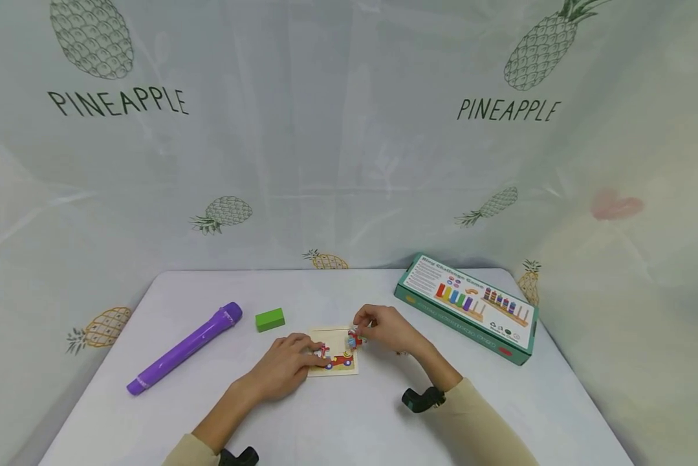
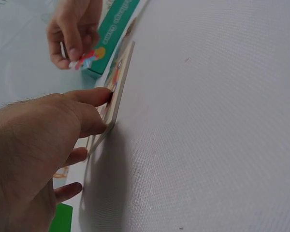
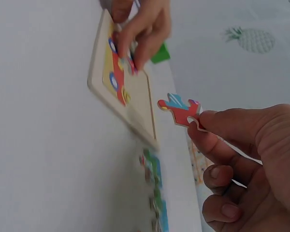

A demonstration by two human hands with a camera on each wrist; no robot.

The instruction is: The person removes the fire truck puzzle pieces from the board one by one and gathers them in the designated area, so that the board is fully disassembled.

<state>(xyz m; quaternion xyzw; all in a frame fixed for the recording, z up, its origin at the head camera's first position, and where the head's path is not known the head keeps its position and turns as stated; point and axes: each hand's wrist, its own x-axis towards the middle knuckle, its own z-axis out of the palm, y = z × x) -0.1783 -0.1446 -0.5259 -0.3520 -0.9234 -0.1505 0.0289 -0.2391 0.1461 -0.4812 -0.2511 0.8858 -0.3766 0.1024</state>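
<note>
A jigsaw piece (image 3: 180, 112), red with light blue, is pinched between the thumb and index finger of my right hand (image 1: 388, 328). It is held up over the right side of a shallow wooden puzzle board (image 1: 331, 333). My left hand (image 1: 284, 366) rests at the board's left side, its fingertips on the board and the pieces there. Joined pieces showing a red vehicle with blue wheels (image 3: 117, 72) lie along the board's near edge. Bare wood shows in the rest of the tray. The left fingers partly hide the pieces at the left.
Several loose jigsaw pieces (image 3: 153, 169) lie right of the board, mostly hidden by the right arm in the head view. A green block (image 1: 270, 320) and a purple stick (image 1: 185, 349) lie to the left. A green game box (image 1: 465, 307) sits at the back right.
</note>
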